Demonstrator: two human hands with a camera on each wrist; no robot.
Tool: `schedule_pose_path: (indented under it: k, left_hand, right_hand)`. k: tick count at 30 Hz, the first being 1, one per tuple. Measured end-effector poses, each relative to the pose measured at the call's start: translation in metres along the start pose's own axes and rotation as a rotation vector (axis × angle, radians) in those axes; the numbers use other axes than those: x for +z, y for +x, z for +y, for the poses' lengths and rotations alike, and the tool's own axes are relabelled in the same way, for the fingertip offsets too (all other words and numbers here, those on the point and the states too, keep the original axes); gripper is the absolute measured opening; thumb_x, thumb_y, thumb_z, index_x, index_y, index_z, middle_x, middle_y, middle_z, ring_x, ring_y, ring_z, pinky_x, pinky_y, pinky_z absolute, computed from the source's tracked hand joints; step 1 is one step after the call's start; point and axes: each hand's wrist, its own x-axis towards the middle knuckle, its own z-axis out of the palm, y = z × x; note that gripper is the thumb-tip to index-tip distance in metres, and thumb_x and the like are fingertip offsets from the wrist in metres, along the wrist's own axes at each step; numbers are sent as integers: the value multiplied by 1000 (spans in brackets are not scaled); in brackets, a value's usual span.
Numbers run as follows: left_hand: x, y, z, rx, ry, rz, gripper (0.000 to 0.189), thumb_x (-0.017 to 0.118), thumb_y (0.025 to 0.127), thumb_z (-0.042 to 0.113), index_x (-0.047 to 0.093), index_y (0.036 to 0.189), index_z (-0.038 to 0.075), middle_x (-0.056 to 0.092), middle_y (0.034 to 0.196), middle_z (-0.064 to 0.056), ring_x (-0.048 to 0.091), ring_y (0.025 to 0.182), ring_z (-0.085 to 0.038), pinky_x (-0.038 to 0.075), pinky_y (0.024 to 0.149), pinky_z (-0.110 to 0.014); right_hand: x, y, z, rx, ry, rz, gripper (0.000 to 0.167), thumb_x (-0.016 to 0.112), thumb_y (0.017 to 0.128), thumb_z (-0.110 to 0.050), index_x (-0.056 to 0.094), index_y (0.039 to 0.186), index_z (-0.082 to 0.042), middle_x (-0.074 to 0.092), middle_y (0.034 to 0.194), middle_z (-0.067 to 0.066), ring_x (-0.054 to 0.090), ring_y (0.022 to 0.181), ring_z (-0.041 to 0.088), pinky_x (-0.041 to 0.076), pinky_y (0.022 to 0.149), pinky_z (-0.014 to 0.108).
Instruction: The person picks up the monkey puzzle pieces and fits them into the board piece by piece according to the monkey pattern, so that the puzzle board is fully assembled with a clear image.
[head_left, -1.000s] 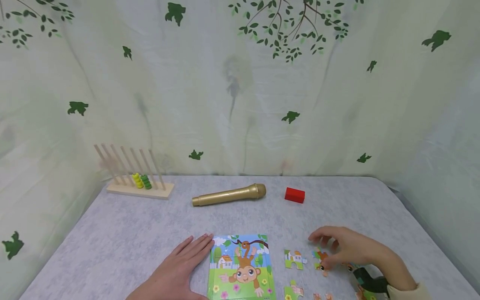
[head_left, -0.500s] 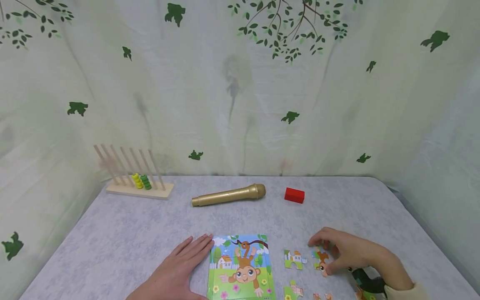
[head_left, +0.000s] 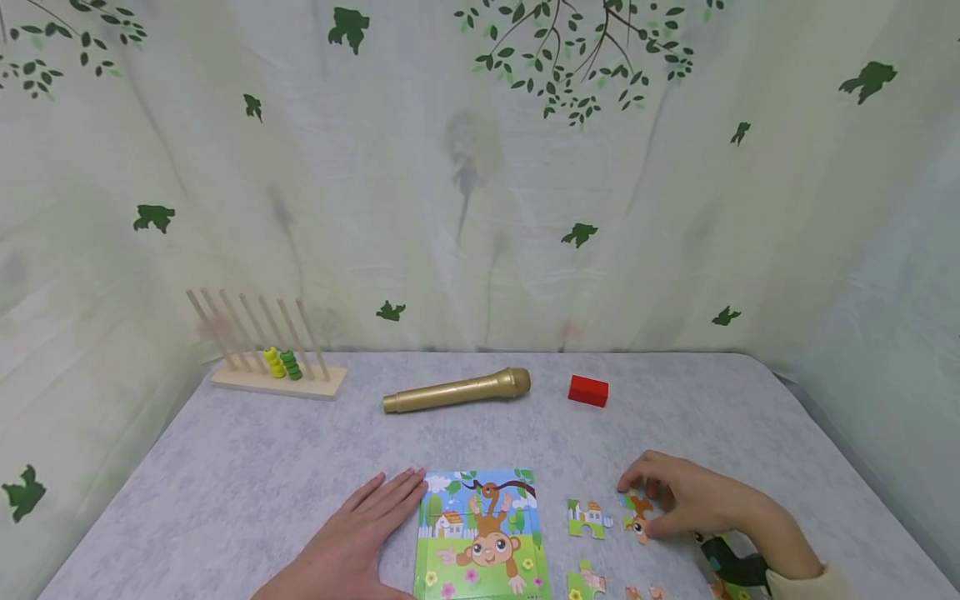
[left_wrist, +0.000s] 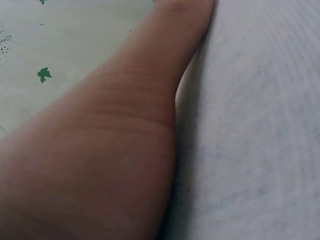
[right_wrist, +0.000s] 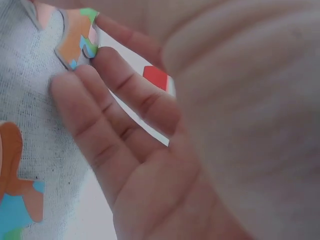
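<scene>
Grey tabletop [head_left: 285,454]: right hand [head_left: 697,497] pinches puzzle piece [head_left: 639,507].

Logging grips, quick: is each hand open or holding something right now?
Left hand: open, lying flat at the left edge of the monkey board.
Right hand: closed, pinching a puzzle piece.

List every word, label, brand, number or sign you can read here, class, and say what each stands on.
No text can be read in any view.
Board: tiny dark mark at its lower right, too small to read.
Puzzle pieces, microphone, red block, peg rack: no lettering visible.
</scene>
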Motion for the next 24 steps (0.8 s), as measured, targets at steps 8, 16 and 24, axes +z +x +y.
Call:
schedule_pose_path:
  k: [8,16,24]
  left_hand:
    - [-1,0,0,-16,-15,-23,124,52,73,96,36,161,10,37,167,-2,36,152,-18,-10,122,-11]
    - [-3,0,0,-25,-46,-39,124,54,73,95,36,161,10,36,167,-3,35,153,-19,-10,121,-10]
    - [-3,1,0,16,-14,-14,122,52,75,94,37,161,9,39,166,-5,39,151,-21,-10,122,-10]
  right_hand:
    - [1,1,-4,18,2,-17,39,85,84,-17,68,118,-22,58,115,-1,55,92,10,56,81,20]
    - [3,4,-7,-24,-62,21,38,86,83,-21,69,117,-21,58,105,-4,56,82,5,54,70,20]
    - [5,5,-9,-24,-106,51,39,85,84,-27,68,118,-19,59,102,-8,56,81,4,54,68,20]
